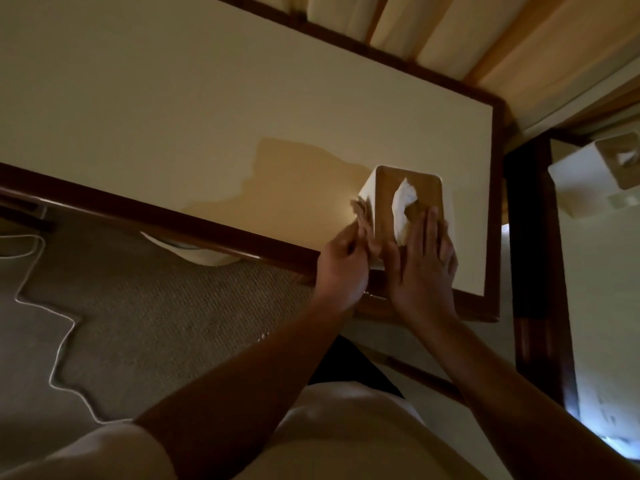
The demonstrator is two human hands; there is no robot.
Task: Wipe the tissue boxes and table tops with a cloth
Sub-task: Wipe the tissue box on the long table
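Cloth [363, 216] in L hand [341, 268] on tissue box [386, 188]; R hand [425, 268] atop.

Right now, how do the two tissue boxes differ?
The near box is under the right hand, with the left hand holding a cloth at its side; the far box is untouched. The near box's tissue stands tall; the far box's barely shows. Both are white with wooden tops.

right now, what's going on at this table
A person is wiping a tissue box near the front right corner of the table. The left hand grips a cloth against the box's left side, while the right hand lies flat on its lid, steadying it. A second tissue box sits on the next table to the right.
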